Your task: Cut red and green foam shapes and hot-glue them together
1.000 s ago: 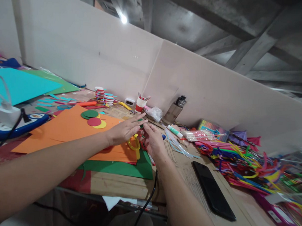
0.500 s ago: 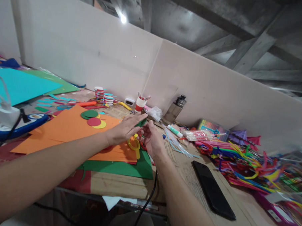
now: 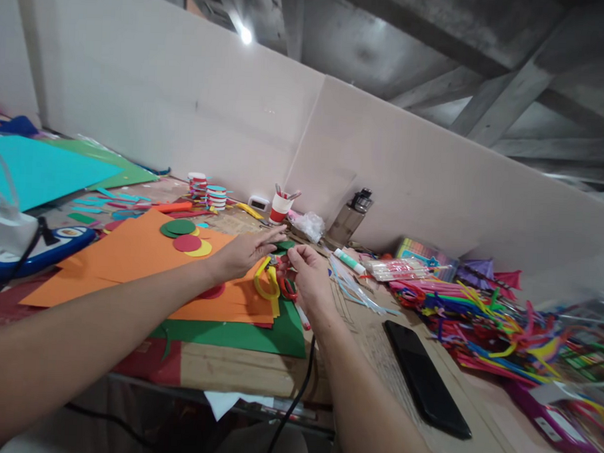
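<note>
Both my arms reach forward over a cluttered work table. My left hand (image 3: 243,253) lies over the orange paper sheets (image 3: 130,259), its fingers stretched toward a small green paper piece (image 3: 284,246). My right hand (image 3: 310,278) is curled, its fingertips pinched at the same green piece. Just below the hands lie yellow-handled scissors (image 3: 266,285) and something red beside them. Green, red and yellow paper circles (image 3: 186,237) rest on the orange sheet to the left.
A black phone (image 3: 425,379) lies at right, with a heap of coloured strips (image 3: 483,321) beyond it. A water bottle (image 3: 350,218), a glue stick (image 3: 350,262), a cup of tools (image 3: 281,207) and tape rolls (image 3: 210,194) stand near the wall. A black cable (image 3: 294,400) hangs off the front edge.
My hands have drawn together and dropped slightly toward the green piece. My left fingers, spread a second ago, now lie lower and closer together; my right hand has curled.
</note>
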### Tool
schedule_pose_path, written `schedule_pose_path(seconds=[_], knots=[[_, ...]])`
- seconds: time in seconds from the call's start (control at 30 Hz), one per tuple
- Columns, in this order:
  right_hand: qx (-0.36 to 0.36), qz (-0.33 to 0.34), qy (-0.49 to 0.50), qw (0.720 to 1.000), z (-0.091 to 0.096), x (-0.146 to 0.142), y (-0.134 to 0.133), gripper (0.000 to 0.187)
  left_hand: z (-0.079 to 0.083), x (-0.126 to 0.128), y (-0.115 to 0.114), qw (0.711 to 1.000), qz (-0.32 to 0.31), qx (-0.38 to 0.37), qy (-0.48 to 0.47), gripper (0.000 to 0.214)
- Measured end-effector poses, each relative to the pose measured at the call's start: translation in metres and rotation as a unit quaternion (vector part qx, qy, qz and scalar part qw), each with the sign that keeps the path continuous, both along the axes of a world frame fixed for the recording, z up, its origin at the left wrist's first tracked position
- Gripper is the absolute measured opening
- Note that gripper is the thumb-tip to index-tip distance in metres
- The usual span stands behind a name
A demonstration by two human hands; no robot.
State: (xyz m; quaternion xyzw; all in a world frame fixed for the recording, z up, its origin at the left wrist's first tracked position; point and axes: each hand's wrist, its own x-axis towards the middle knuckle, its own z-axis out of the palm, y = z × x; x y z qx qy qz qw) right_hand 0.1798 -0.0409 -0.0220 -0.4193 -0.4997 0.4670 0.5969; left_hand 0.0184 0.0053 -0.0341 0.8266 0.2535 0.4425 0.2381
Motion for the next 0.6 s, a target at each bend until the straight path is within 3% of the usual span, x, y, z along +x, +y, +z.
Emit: schedule_pose_path(seconds=[0.23, 0.5, 0.6], knots=[[-0.035, 0.015, -0.010, 0.999, 0.000, -0.001, 0.001, 0.025, 0.009, -0.003, -0.011, 0.992, 0.104, 0.032, -0.060, 0.013], [-0.059, 0.031, -0.052, 0.996, -0.003, 0.001, 0.000, 0.024, 0.015, -0.008, -0.005, 0.962, 0.201, -0.061, -0.176, 0.018], [-0.069, 0.044, -0.043, 0.996, -0.003, 0.001, 0.000, 0.024, 0.014, -0.008, -0.005, 0.956, 0.227, -0.044, -0.183, 0.018]])
